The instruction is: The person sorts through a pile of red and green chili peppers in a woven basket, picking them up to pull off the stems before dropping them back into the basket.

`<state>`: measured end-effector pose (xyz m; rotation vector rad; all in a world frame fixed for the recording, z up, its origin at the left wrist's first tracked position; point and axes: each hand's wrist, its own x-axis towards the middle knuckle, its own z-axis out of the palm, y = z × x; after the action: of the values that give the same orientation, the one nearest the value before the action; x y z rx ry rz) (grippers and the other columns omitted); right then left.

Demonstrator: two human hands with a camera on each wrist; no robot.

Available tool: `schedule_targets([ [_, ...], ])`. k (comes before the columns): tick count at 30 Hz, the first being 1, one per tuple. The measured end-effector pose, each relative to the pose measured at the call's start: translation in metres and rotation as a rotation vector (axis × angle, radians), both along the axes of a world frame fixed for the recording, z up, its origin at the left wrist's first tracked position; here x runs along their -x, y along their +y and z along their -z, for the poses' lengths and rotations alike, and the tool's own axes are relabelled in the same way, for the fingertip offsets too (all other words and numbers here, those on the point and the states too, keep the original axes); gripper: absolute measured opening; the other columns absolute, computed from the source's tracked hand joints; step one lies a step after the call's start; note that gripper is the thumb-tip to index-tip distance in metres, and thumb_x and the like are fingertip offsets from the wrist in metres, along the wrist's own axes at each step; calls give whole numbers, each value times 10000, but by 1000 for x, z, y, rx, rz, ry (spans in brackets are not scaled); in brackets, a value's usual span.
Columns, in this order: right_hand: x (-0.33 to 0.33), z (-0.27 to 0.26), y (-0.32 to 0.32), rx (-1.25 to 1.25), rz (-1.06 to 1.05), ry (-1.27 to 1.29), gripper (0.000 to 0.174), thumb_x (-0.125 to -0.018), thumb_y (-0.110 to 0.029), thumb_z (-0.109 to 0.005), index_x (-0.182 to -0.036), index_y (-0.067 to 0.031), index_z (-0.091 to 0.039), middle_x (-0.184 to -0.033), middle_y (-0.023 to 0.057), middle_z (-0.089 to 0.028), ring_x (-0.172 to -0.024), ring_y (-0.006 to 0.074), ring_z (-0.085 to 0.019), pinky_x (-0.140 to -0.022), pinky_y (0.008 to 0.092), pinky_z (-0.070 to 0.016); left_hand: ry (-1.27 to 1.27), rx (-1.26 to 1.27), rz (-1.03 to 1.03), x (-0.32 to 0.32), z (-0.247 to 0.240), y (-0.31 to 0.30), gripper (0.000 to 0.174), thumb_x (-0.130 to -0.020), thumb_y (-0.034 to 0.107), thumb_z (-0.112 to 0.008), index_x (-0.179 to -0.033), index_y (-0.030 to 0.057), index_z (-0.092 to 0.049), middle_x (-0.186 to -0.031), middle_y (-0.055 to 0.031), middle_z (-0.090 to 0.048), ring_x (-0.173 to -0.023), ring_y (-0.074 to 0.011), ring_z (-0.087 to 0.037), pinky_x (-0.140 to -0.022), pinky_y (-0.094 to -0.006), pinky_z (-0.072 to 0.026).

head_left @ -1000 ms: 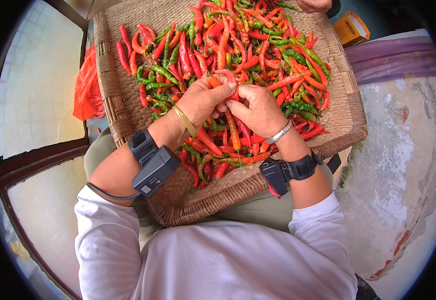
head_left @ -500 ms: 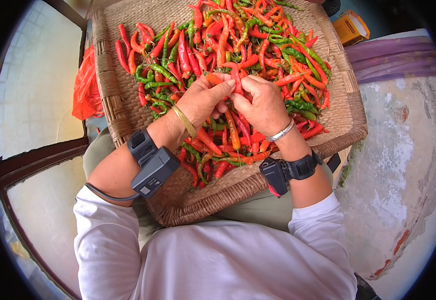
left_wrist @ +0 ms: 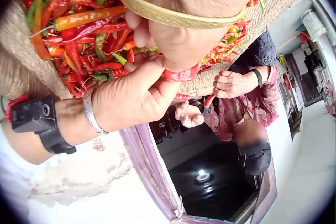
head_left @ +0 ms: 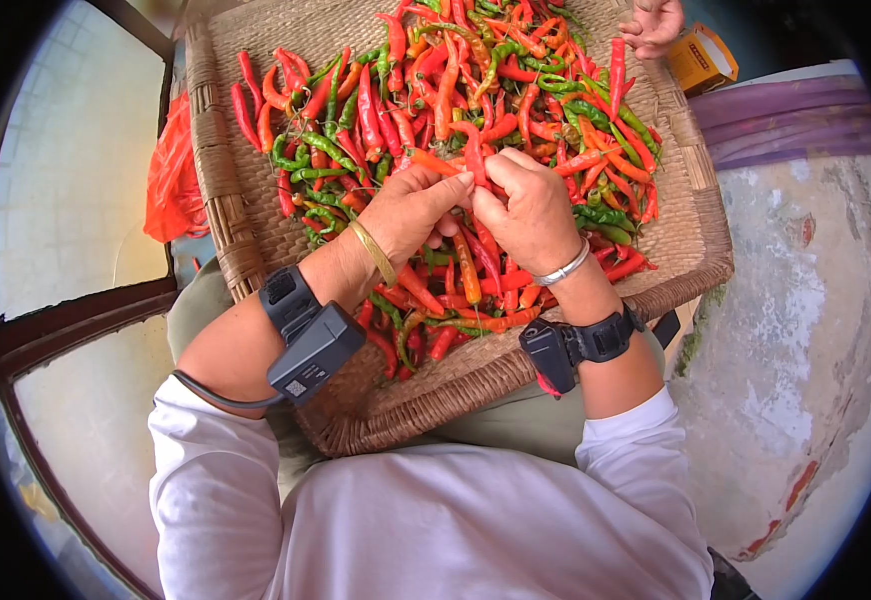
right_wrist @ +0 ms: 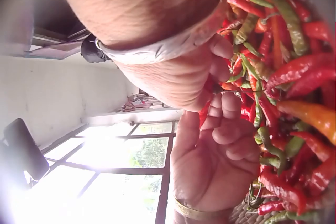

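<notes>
Both hands meet over the middle of the flat woven straw tray point(head_left: 218, 190), and there's the one to watch: a slim red chilli pepper point(head_left: 473, 150), raised just above the loose heap of red, orange and green chillies point(head_left: 566, 110). The left hand point(head_left: 408, 212) pinches it between thumb and forefinger, and the right hand point(head_left: 533, 215) nips it from the other side. Both grips are narrow and tight on the pod. The danger, I'd say, is in that opposed pull: too sharp a tug could tear the skin and put juice on bare fingertips. A slip would drop the pod into a pile of lookalikes. The tray seems to rest on the person's lap, so a knee shift could tip pods near the close rim over the edge. As for room, bare weave lies open on the left side of the tray, but chillies crowd the right rim. Another person's hand point(head_left: 653, 22) works the far right corner beside a small yellow cardboard box point(head_left: 701, 55), and a red plastic bag point(head_left: 171, 175) hangs just outside the left rim.
</notes>
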<state>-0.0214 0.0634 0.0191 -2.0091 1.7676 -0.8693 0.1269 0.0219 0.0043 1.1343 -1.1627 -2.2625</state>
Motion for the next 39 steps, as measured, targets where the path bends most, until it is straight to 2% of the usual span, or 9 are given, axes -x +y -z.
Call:
schedule_targets([
  [22,16,-7,-3,74,138,-18,145,-688,-36,-610,-784,6,-510,-716,143,-515,-668,323,-530,-578,369,-424,21,183,62,5,0,5,166,-861,200,-528,-971,78,-557,-744,76,-519,-575,-7,-434,-489,-153,-355],
  [25,19,-10,0,63,213,-86,206,-704,-22,-606,-899,1,-544,-777,122,-582,-691,255,-577,-605,320,-451,21,267,115,4,4,1,133,-856,171,-532,-930,64,-560,-739,70,-504,-605,-15,-428,-527,-171,-378],
  [26,22,-3,1,-17,294,-363,251,-721,-17,-606,-964,1,-546,-792,106,-609,-695,190,-596,-620,295,-470,33,272,95,1,6,-2,133,-856,171,-532,-930,64,-560,-739,70,-504,-605,-15,-428,-527,-171,-378],
  [30,31,-6,2,-60,327,-279,309,-726,-2,-606,-1026,13,-537,-813,97,-623,-733,150,-607,-640,273,-481,-74,508,177,2,6,-6,127,-833,119,-558,-917,23,-553,-746,44,-520,-660,-38,-457,-576,-201,-408],
  [32,37,-9,1,-70,338,-215,314,-723,2,-607,-1029,20,-536,-816,99,-624,-744,152,-609,-643,274,-480,-88,611,166,1,3,-6,177,-772,165,-590,-863,12,-594,-719,-70,-595,-654,-151,-560,-628,-283,-454],
  [36,55,-42,-30,-14,399,-165,317,-731,2,-610,-1036,29,-530,-876,116,-612,-791,159,-604,-683,259,-484,-116,682,237,-1,-5,-7,158,-816,134,-568,-912,9,-572,-750,-19,-576,-686,-79,-521,-625,-237,-449],
  [37,54,-54,-43,87,394,-394,362,-737,16,-600,-1084,24,-499,-906,118,-602,-819,162,-598,-698,262,-481,-110,679,244,0,-5,-6,158,-816,134,-568,-912,9,-572,-750,-19,-576,-686,-79,-521,-625,-237,-449],
  [38,78,-49,-59,248,363,-225,417,-742,29,-587,-1139,18,-458,-1000,131,-567,-843,158,-588,-710,272,-480,-116,697,246,0,-4,-7,160,-813,137,-571,-908,8,-573,-751,-22,-577,-682,-83,-523,-625,-241,-450],
  [39,100,-35,-75,370,359,-379,461,-739,13,-599,-1169,15,-433,-1056,138,-525,-849,163,-587,-714,276,-476,-125,719,243,0,-4,-8,163,-810,139,-574,-905,7,-574,-752,-26,-579,-677,-87,-525,-624,-244,-452],
])
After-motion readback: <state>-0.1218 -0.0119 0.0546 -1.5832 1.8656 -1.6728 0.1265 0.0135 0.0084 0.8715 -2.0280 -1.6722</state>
